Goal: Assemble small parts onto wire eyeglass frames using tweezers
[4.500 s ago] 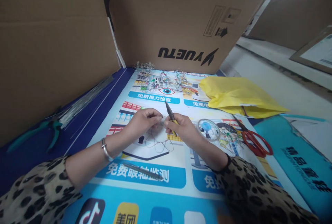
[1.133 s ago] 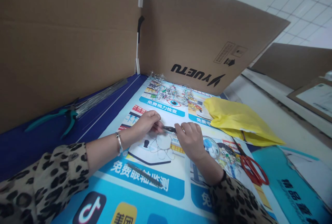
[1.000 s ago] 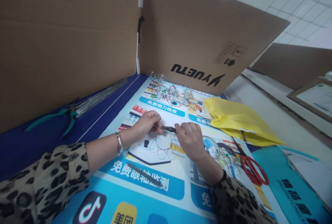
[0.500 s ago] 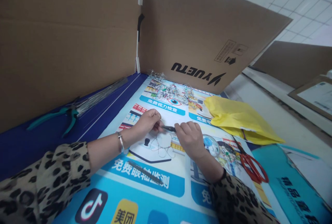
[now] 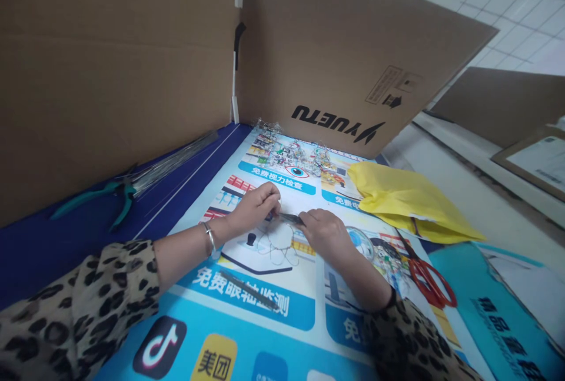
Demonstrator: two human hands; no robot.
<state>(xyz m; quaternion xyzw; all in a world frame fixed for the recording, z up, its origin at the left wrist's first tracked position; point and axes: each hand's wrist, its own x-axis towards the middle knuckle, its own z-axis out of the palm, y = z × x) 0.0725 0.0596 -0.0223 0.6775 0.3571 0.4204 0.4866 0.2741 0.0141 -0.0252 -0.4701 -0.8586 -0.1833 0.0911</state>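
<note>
My left hand [image 5: 255, 206] pinches the top of a thin wire shape [image 5: 278, 244] bent into flower-like loops, which lies on the printed poster [image 5: 247, 334]. My right hand [image 5: 325, 231] is closed round small pliers [image 5: 289, 218]; their dark jaws point left and meet the wire at my left fingertips. Both hands rest low over the poster, almost touching. A silver bangle [image 5: 208, 238] sits on my left wrist.
Teal-handled pliers [image 5: 108, 200] and a bundle of straight wires [image 5: 176, 156] lie at the left by the cardboard wall [image 5: 110, 75]. A short wire bundle [image 5: 251, 290] lies near me. Finished wire pieces [image 5: 291, 151], a yellow bag [image 5: 406, 201] and red scissors [image 5: 430, 281] are to the right.
Over 4.5 seconds the pliers have swung from pointing up to lying flat, jaws pointing left at the wire. In the last second my hands hardly moved; the view shifted slightly.
</note>
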